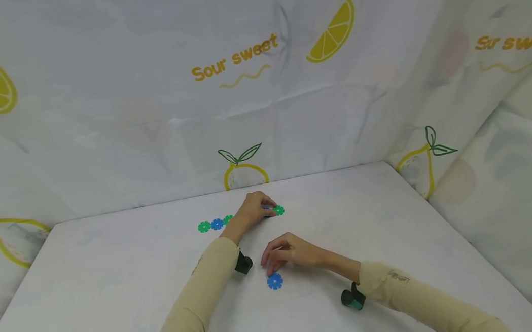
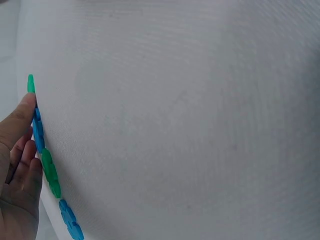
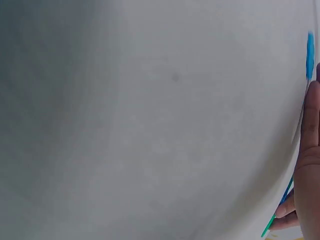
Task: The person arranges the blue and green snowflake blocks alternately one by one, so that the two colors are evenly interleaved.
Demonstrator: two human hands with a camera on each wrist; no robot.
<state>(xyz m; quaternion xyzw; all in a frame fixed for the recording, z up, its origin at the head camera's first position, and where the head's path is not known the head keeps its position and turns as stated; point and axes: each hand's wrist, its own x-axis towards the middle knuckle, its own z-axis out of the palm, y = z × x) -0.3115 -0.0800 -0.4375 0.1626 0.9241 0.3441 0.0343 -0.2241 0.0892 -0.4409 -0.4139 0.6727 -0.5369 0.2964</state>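
Observation:
A row of notched plastic snowflake discs, green and blue in turn, lies along the back of the table; a green disc (image 1: 203, 226) ends it on the left, beside a blue disc (image 1: 216, 224). My left hand (image 1: 252, 209) reaches over the row and hides part of it. Its thumb and finger pinch at the edge of the rightmost green disc (image 1: 278, 210), seen edge-on as the green disc (image 2: 31, 83) past the thumb. Nearer the front, my right hand (image 1: 294, 250) has loosely bent fingers, fingertips at the rim of a single blue disc (image 1: 275, 281), (image 3: 310, 56).
The white tabletop (image 1: 117, 276) spreads to both sides. Behind it hangs a white cloth (image 1: 155, 142) with lemon prints, and another cloth wall (image 1: 499, 172) stands on the right. Black wrist cameras (image 1: 243, 263) sit under both forearms.

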